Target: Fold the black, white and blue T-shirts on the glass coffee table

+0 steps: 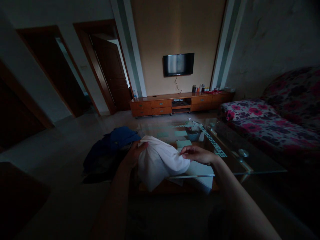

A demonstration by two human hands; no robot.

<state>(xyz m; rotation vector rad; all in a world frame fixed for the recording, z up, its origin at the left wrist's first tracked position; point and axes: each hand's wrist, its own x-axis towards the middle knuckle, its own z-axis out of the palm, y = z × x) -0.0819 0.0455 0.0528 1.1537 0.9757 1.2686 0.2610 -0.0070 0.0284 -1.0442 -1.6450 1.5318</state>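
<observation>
A white cloth (160,160), perhaps a garment, hangs between my two hands over the near edge of a glass coffee table (262,163). My left hand (135,153) grips its upper left part, thumb on top and the other fingers mostly hidden. At the cloth's right end, my right hand (196,154) pinches the fabric between thumb and fingertips. The cloth sags in folds, and its lower left corner dangles below the table's edge. Just beyond my left hand lies a heap of dark clothes with a blue garment (117,138) on top.
A ribbed basket (193,135) with crumpled contents stands at the table's far side. Beyond it are a low wooden cabinet (161,104) and a wall-mounted television (178,64). A flower-patterned sofa (260,123) borders the right. An open door (110,70) is at the back left.
</observation>
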